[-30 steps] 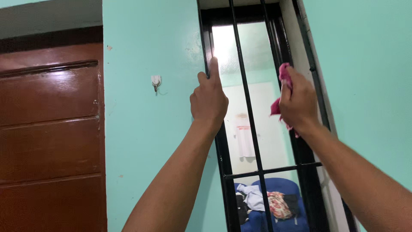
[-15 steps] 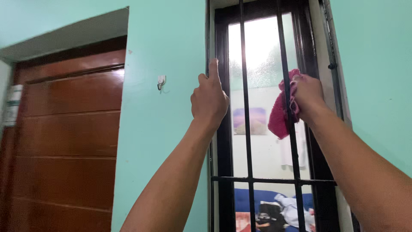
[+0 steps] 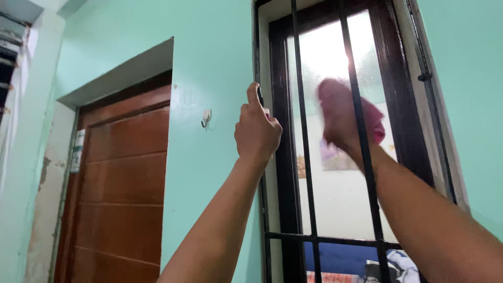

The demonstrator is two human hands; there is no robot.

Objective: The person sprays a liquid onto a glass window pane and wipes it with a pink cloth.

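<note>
Overhead, black vertical bars point(image 3: 302, 131) stand before the window glass point(image 3: 335, 57), with a brown door point(image 3: 126, 183) and a small wall hook point(image 3: 206, 118) leftward. Left hand point(image 3: 255, 135) has fingers wrapped around the window frame's edge point(image 3: 260, 105); right hand point(image 3: 339, 118), blurred, reaches between bars, fingers apparently bunched on a pink cloth point(image 3: 373, 119) against the glass.

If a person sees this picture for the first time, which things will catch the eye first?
The right hand, blurred, presses a pink cloth against the window glass behind black vertical bars at centre right. The left hand grips the window's left edge. Further left are a mint-green wall with a small hook and a brown wooden door.
</note>
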